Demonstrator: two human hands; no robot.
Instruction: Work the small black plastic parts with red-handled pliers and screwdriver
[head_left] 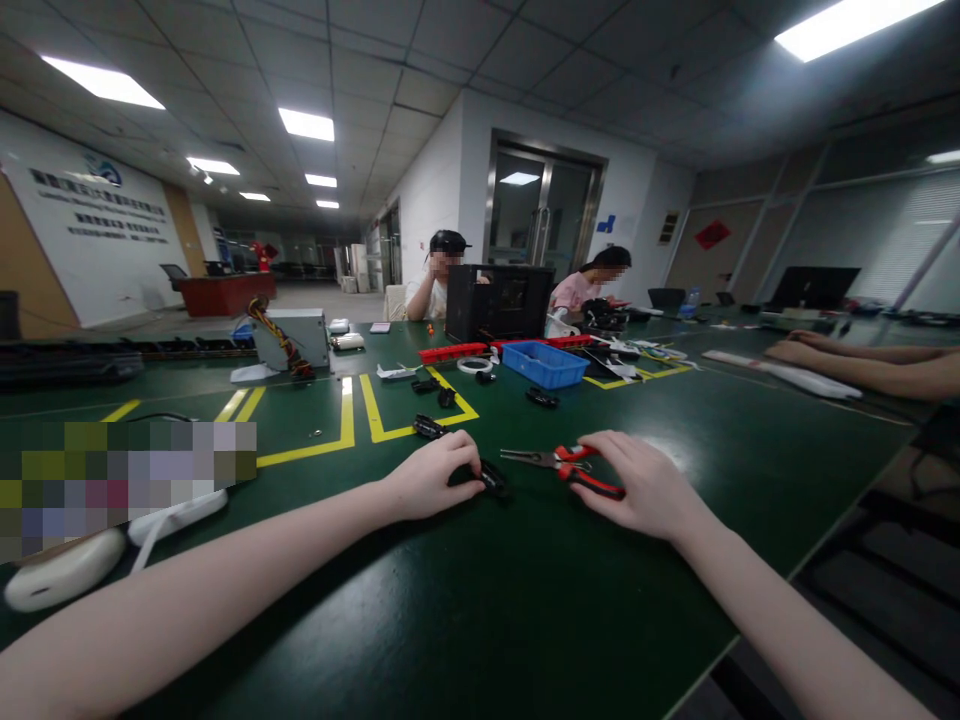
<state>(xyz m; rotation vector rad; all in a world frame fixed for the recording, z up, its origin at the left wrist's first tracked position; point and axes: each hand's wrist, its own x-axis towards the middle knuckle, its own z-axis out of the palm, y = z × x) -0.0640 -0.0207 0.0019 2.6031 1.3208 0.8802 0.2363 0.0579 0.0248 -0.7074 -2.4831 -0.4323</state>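
My left hand (439, 475) pinches the near end of a small black part (493, 480) at the middle of the green table (375, 620); its exact kind is too small to make out. Just right of it, my right hand (637, 480) holds long-nose pliers (551, 460) by their red and black handles. The jaws point left toward the black part, with a gap between them and it. Beyond my left hand lies another black part (429, 427), and farther off are more small black pieces (541, 398).
A blue bin (544, 365) stands ahead, before a black computer case (499, 303). At left are a power supply (292, 340) with coloured cables and a white power strip (176, 515). Two people sit opposite; another person's arms (862, 355) rest at right.
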